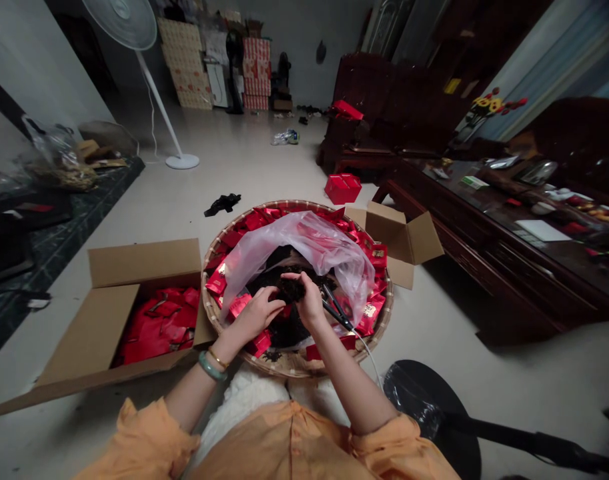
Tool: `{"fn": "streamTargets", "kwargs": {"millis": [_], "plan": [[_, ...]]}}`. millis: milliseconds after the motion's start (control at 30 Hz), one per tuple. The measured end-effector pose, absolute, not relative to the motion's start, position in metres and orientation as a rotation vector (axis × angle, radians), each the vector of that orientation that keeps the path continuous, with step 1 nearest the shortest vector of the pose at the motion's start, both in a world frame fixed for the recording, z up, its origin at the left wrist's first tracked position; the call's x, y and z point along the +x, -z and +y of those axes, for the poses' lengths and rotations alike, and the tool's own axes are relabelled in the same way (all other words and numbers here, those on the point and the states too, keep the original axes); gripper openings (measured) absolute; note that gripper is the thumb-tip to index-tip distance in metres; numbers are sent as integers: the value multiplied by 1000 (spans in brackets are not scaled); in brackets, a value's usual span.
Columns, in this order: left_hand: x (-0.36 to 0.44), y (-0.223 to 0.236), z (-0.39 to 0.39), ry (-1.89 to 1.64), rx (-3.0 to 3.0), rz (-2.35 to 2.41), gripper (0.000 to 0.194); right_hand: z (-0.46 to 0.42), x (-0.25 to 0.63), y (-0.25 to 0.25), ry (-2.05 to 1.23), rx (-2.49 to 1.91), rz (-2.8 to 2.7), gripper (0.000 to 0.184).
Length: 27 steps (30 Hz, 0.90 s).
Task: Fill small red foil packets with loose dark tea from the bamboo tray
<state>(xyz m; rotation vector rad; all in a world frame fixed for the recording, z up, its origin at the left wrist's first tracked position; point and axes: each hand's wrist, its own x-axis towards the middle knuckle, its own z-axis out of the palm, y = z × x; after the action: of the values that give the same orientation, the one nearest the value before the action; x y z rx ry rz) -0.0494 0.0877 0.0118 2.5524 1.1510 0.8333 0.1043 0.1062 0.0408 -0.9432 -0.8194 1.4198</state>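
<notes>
A clump of dark, dried leafy stuff like tea (290, 289) rests in my right hand (310, 301), whose fingers curl round it. My left hand (260, 312) pinches at the near left edge of the same clump; its fingertips are partly hidden. Below both hands, a translucent plastic bag (304, 230) lies spread open with more of the dark leaves (287, 330) inside. It sits in a round woven bamboo tray (211, 267), amid many red packets (377, 257). A black corded clamp like a hair straightener (338, 308) lies just right of my right hand.
An open cardboard box (104, 327) of red packets stands at left. Another open carton (409, 243) and a red box (343, 189) lie beyond the tray. A black round stand base (424, 400) is at lower right, a long wooden table (459, 233) at right, a white fan (181, 161) behind.
</notes>
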Motion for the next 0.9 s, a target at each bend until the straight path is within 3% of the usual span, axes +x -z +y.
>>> {"fn": "streamTargets", "kwargs": {"millis": [300,600,800,833,900], "plan": [[-48,-15,88,-802,2555,1156,17,105,112,-51,-1397,-1099,-1228,48],[-49,-19,86,-835,2504,1130,18,101,129,-62,-1452,-1084,-1411,28],[-52,-20,84,-794,2529,1161,18,111,152,-26,-1234,-1262,-1422,20],[-53,-21,84,-779,2539,1159,18,111,155,-17,-1165,-1333,-1514,22],[-53,-22,84,-756,2551,1158,19,106,158,1,-1095,-1515,-1729,43]]}}
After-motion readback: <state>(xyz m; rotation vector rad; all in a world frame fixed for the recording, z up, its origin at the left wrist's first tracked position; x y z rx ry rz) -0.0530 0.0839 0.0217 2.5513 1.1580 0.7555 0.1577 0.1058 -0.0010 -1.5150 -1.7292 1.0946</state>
